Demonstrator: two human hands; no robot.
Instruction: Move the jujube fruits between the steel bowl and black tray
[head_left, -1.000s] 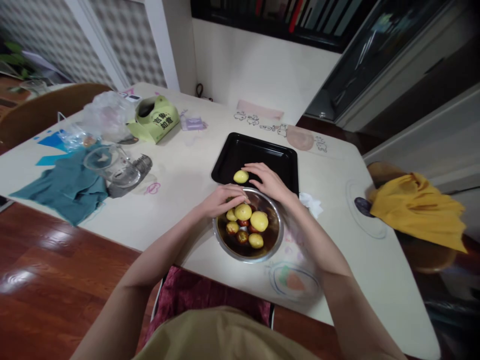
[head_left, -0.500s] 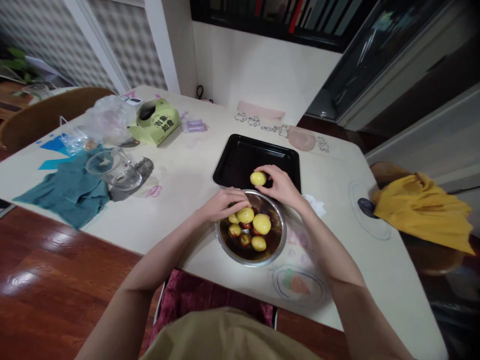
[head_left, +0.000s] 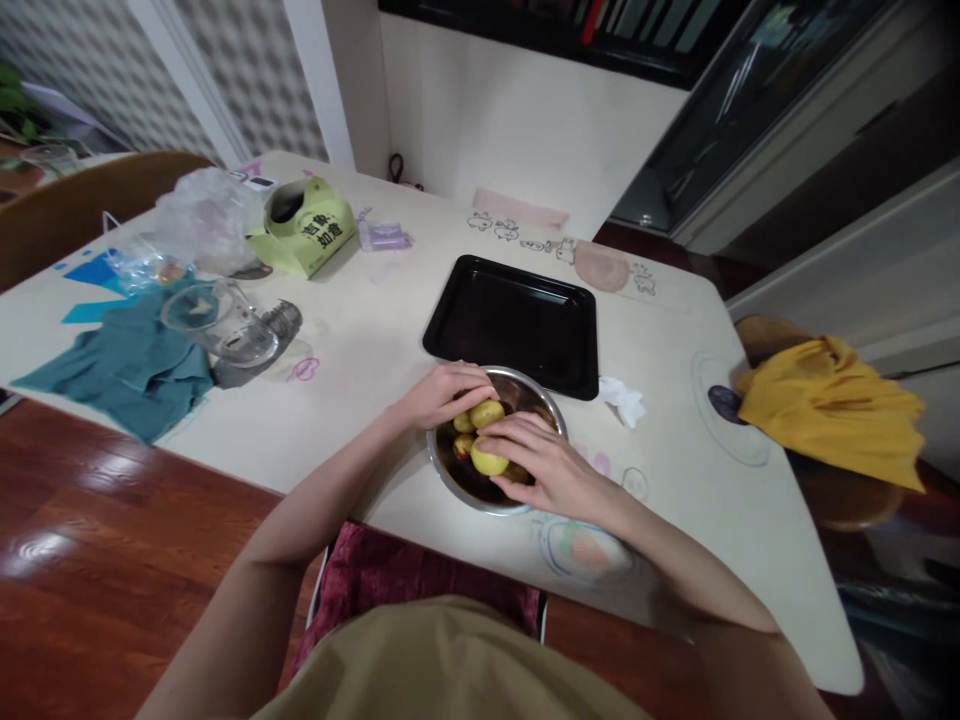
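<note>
A metal bowl (head_left: 442, 478) near the table's front edge holds several smooth, egg-shaped yellow pieces and some reddish-brown ones; their exact kind is unclear. My left hand (head_left: 444, 392) reaches over the bowl's left rim, thumb and fingers closed about a yellow egg-shaped piece (head_left: 488, 413). Inside the bowl, my right hand (head_left: 544, 462) has its fingers curled round another yellow egg-shaped piece (head_left: 489, 459). That hand hides the right part of the contents. Just behind the bowl lies a black rectangular tray (head_left: 517, 318).
To the left are a teal cloth (head_left: 120, 365), a clear glass jug (head_left: 225, 325), plastic bags (head_left: 206, 215) and a green carton (head_left: 311, 230). A crumpled white tissue (head_left: 622, 400) sits right of the bowl. Yellow fabric (head_left: 832, 405) drapes a chair at the right.
My right hand has come down from the tray's front edge into the bowl, on a yellow piece. My left hand stays at the bowl's left rim. The view has shifted slightly.
</note>
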